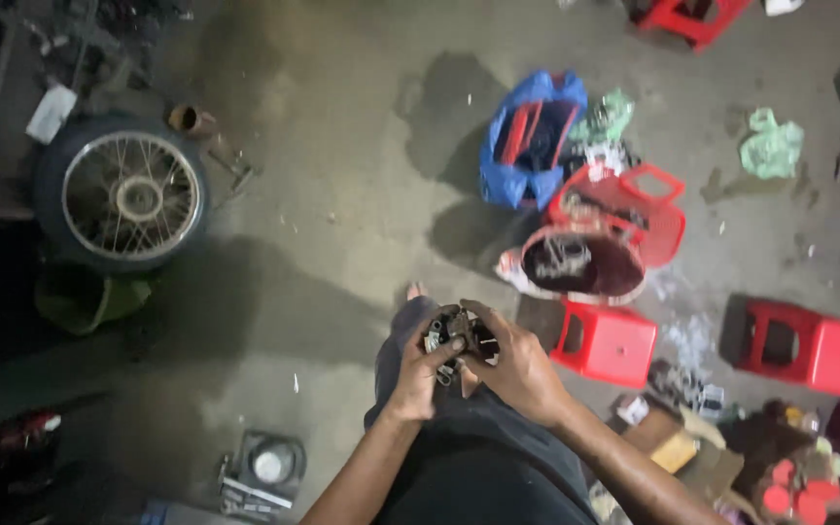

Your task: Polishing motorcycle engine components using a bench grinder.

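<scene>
Between both hands (469, 365), fingers half hide a dark metal part (457, 335).

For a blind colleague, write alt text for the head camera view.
Both hands, left hand and right hand, grip a small dark metal part above a concrete floor. A spoked wheel lies left, red stools right.
</scene>
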